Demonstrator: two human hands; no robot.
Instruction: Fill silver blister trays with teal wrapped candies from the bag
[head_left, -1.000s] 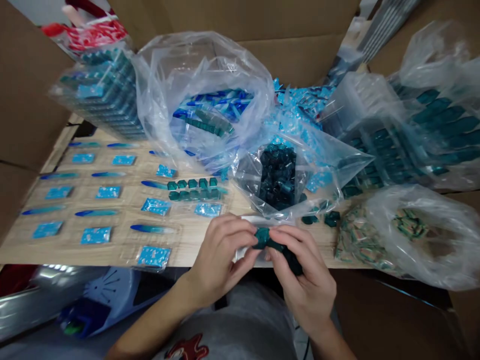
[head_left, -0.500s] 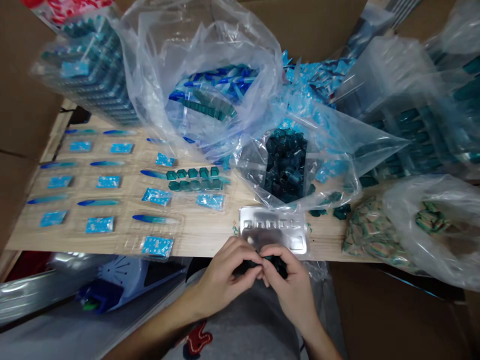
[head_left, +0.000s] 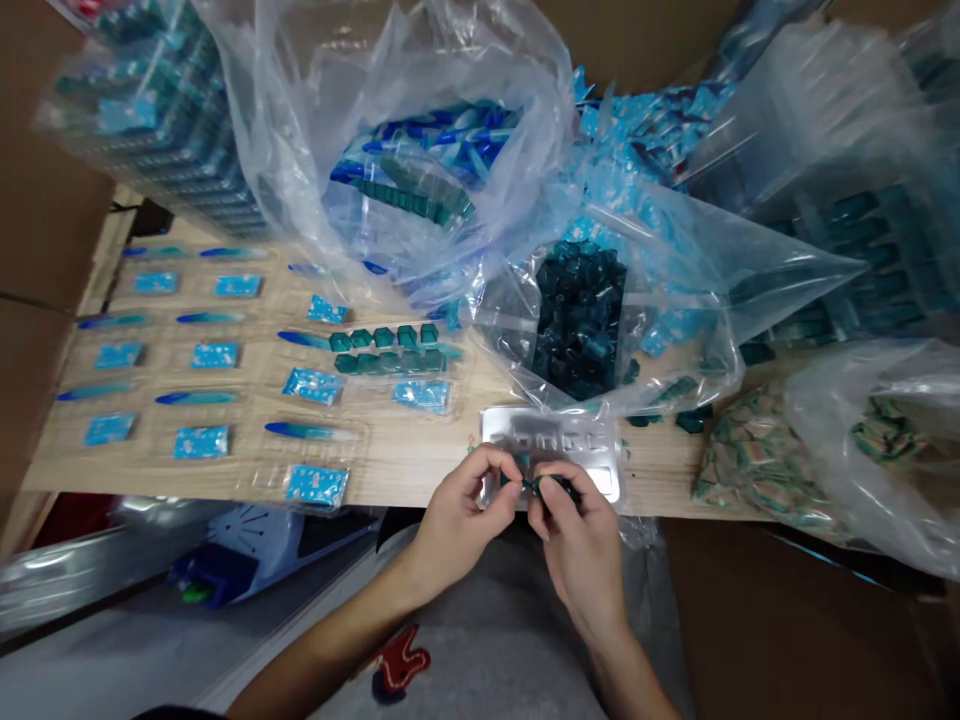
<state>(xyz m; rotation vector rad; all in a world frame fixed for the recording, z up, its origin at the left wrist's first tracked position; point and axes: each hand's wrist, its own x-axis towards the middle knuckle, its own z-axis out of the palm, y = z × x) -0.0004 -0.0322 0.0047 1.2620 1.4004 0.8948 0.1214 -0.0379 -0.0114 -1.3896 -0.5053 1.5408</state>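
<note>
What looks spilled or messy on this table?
A few teal pieces lie loose on the wooden table, just outside the open bag heaped with the same pieces, as if they slipped out.

Left hand point(head_left: 463, 512) and right hand point(head_left: 581, 530) meet, each grip pinched tight.
</note>
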